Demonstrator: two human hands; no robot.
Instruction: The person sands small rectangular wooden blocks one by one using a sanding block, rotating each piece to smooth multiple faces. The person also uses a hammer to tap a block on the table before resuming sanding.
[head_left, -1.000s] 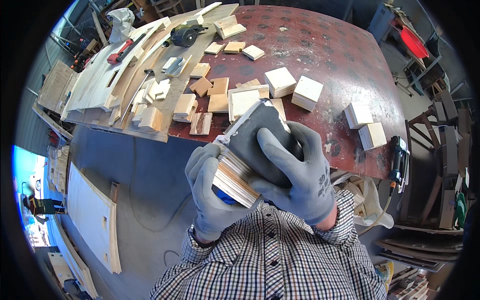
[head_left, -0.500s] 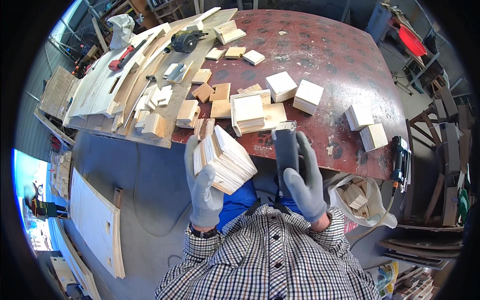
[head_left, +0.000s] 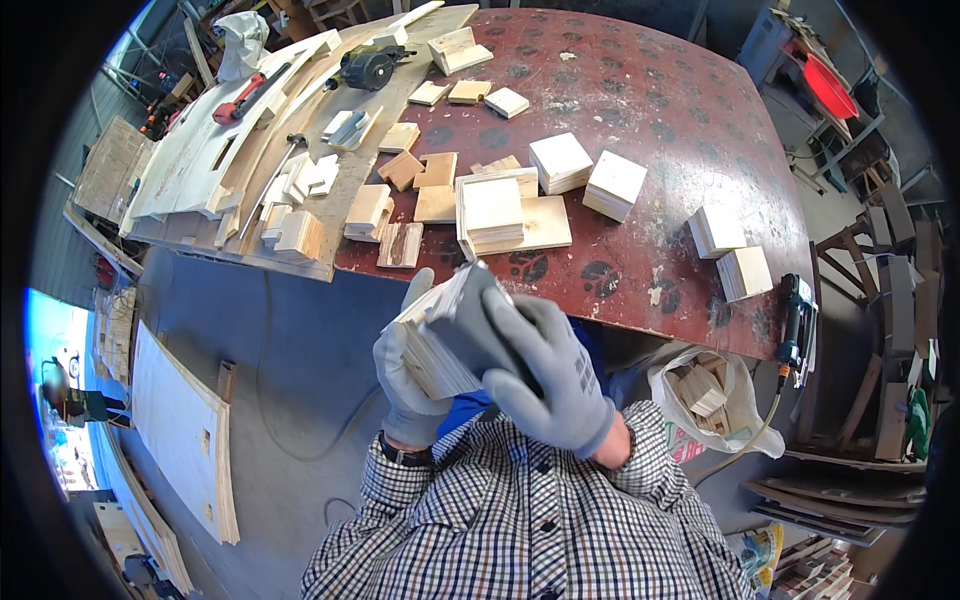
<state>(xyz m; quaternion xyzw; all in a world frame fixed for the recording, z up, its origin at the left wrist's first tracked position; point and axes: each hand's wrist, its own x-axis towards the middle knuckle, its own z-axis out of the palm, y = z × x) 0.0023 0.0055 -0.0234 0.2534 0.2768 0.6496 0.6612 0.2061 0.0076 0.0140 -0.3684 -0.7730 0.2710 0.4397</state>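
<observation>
Just off the near edge of the table (head_left: 690, 170), the left hand (head_left: 408, 372) holds a wood block (head_left: 432, 362), and the right hand (head_left: 556, 372) grips a black block (head_left: 470, 328) over its face; blur makes it hard to say how flatly they meet. Two cubes (head_left: 745, 273) sit on the table's right part, a tool (head_left: 796, 315) at its right edge.

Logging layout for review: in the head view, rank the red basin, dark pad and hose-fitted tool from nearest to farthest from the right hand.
1. Dark pad: in the right hand.
2. Hose-fitted tool: right, at the table.
3. Red basin: far upper right.
</observation>
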